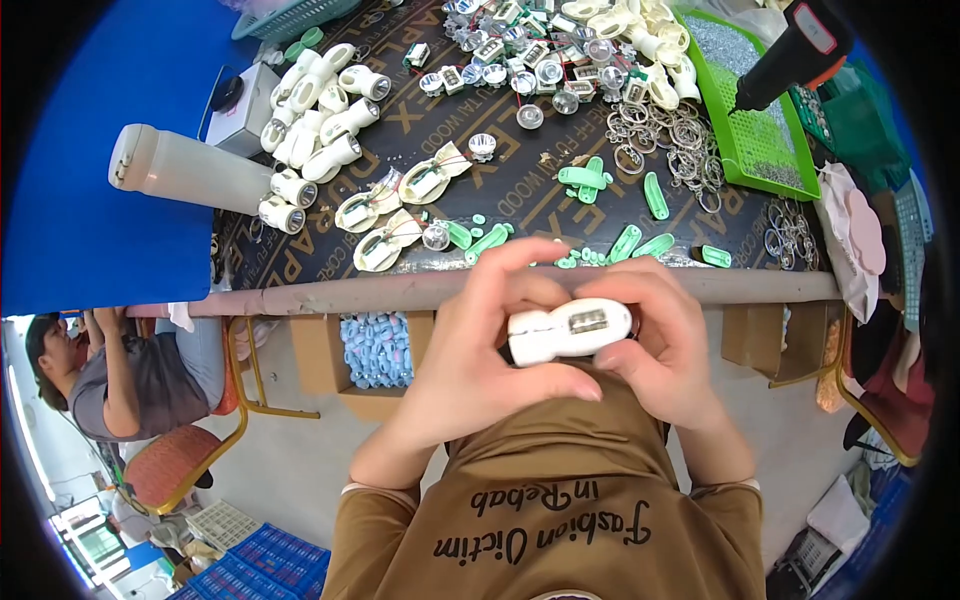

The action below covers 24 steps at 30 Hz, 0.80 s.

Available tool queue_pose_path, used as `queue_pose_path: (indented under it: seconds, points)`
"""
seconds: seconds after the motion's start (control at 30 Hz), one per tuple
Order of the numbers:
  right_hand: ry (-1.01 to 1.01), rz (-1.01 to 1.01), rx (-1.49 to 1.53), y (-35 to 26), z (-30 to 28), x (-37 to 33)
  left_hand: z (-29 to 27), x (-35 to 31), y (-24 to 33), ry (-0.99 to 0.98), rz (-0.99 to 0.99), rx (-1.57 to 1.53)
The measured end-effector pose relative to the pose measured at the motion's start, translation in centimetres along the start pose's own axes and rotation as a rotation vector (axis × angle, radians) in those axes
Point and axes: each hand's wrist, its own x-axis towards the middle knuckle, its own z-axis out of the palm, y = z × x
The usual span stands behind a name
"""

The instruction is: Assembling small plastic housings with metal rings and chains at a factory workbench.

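Observation:
A small white flashlight is held between my two hands, just in front of the table's near edge. Its side has an oval window with batteries or a metallic part showing inside. My left hand closes round the wider end, while the fingers and thumb of my right hand grip the rounded end. Beyond them on the table lie opened cream flashlight shells with wires and small boards in them. Green plastic covers and tiny green buttons are scattered nearest my hands.
Assembled white flashlights pile up at left beside a white bottle. Lens-and-board units heap at the back. Metal key rings, a green tray of small metal parts and a black power screwdriver are at right.

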Motion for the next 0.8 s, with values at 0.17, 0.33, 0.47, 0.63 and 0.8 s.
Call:
queue_pose_path:
  seconds: [0.17, 0.33, 0.47, 0.63, 0.8]
  points:
    - [0.146, 0.005, 0.378, 0.3, 1.8, -1.1, 0.3, -0.9, -0.6, 0.118, 0.139, -0.068]
    - [-0.026, -0.123, -0.274, -1.5, 0.5, -0.2, 0.3, -1.2, -0.6, 0.193, 0.367, 0.282]
    - [0.013, -0.238, -0.345, -1.0, 0.8, 0.0, 0.5, -0.6, -0.9, 0.239, 0.542, 0.379]
    - [0.076, -0.302, -0.347, 0.1, 1.3, -0.3, 0.6, -0.2, -1.5, 0.279, 0.606, 0.408]
    - [0.094, 0.138, 0.751, 1.5, 2.9, -1.4, 2.2, 0.2, -1.4, 0.359, 0.352, 0.070]
